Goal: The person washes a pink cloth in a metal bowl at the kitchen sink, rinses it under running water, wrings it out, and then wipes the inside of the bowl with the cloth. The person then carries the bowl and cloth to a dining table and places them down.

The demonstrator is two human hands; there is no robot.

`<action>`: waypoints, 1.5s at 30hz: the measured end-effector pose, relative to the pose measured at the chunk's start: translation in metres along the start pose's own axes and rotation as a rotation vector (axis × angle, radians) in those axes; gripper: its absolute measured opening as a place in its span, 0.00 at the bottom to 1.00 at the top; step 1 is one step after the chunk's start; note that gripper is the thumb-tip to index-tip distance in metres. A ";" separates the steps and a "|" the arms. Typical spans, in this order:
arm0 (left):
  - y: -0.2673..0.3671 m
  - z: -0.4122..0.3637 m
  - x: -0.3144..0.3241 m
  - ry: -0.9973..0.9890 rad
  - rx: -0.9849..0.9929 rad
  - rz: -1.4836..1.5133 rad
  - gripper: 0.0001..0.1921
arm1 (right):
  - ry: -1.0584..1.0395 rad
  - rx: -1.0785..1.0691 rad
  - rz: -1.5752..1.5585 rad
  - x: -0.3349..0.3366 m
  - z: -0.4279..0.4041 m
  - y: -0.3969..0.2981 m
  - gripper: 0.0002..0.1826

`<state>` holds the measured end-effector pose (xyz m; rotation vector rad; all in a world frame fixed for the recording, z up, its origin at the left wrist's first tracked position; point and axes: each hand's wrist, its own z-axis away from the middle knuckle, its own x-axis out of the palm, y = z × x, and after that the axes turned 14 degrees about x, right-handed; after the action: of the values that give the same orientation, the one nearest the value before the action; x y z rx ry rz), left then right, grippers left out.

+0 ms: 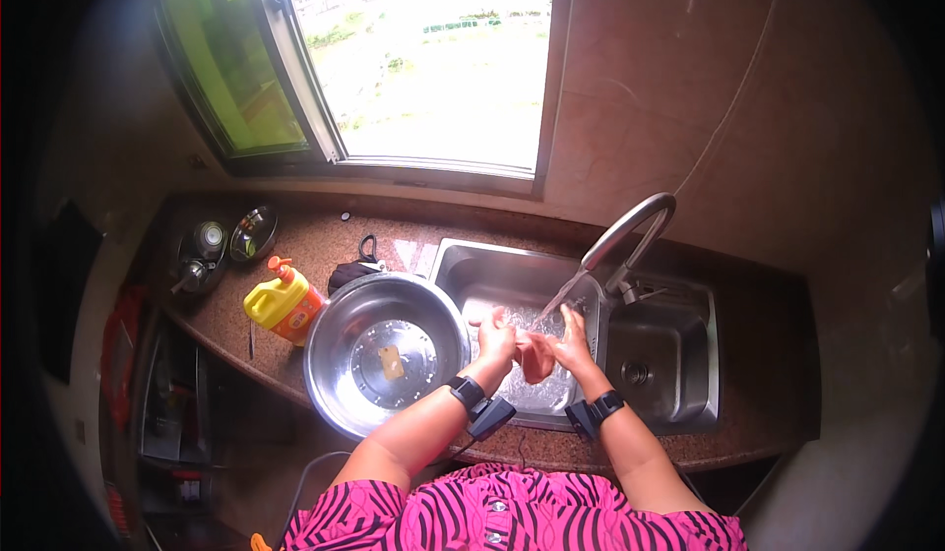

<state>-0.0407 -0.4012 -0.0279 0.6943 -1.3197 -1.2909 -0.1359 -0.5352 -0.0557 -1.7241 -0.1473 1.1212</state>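
Observation:
Over the larger basin of a stainless steel sink (517, 254), my left hand (496, 341) grips one side of a limp, wet, pinkish-red cloth (537, 363). My right hand (574, 344) is at the cloth's other side with some fingers spread. Its thumb side meets the cloth, but how firmly it holds is unclear. Water (554, 304) streams from the curved faucet (627, 226) down between my hands. Water ripples on the basin floor below. To the left, a large steel bowl (336, 374) holds a flat yellowish piece (391, 363) and small whitish bits.
A yellow pump bottle (284, 300) stands left of the bowl. Behind the bowl lies a black item (354, 274) with a loop. Small metal bowls (254, 234) sit at the counter's far left. The sink's smaller basin (650, 374) is at right, below an open window (435, 86) wall.

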 end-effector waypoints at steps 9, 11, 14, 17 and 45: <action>0.014 0.025 0.010 -0.274 0.014 0.084 0.34 | -0.348 0.622 -0.729 -0.001 0.020 -0.046 0.26; 0.015 0.019 0.000 -0.212 -0.035 -0.169 0.33 | -0.480 0.630 -0.938 -0.006 0.016 -0.045 0.19; 0.011 0.015 -0.013 -0.092 -0.431 -0.351 0.33 | -0.498 0.480 -0.994 -0.005 0.011 -0.053 0.16; 0.001 0.015 -0.017 -0.134 -0.726 0.456 0.29 | -0.506 0.509 -1.131 0.002 0.013 -0.074 0.11; -0.009 0.018 -0.023 -0.376 -0.591 0.618 0.20 | -0.854 0.432 -0.961 -0.016 0.004 -0.048 0.14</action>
<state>-0.0548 -0.3768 -0.0393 -0.3652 -1.2105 -1.2216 -0.1294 -0.5193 -0.0078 -0.5384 -1.0500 0.9484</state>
